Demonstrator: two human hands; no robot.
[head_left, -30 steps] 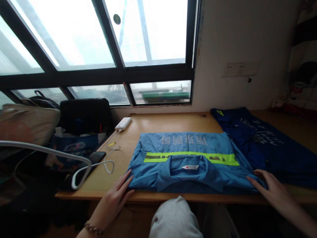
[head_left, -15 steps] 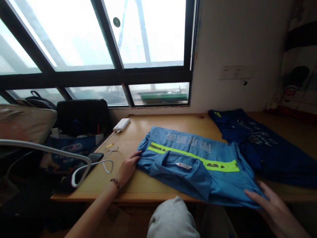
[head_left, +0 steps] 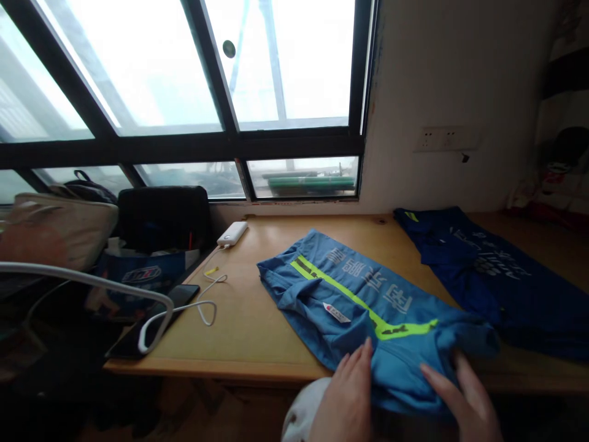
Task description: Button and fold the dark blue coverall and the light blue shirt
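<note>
A blue work jacket (head_left: 331,288) with a yellow-green reflective strip, pale lettering and a white label lies slantwise on the wooden table (head_left: 248,331). Its right end is bunched up and raised off the tabletop, partly over the near edge. My left hand (head_left: 343,393) rests its straight fingers on the jacket's near side, below the strip. At the right end my right hand (head_left: 469,399) grips the cloth, thumb on the near side and fingers tucked behind a fold. Fabric hides some fingertips.
A darker blue garment (head_left: 501,276) lies flat on the right. At left are a white power bank (head_left: 232,233), a coiled white cable (head_left: 209,301) and a dark phone (head_left: 184,298). A white curved bar (head_left: 92,279) crosses the left foreground. A black chair (head_left: 165,212) stands beyond.
My left hand has left the jacket's left end and moved right to its near side. My right hand has brought the right end inward and up, and the jacket has turned askew.
</note>
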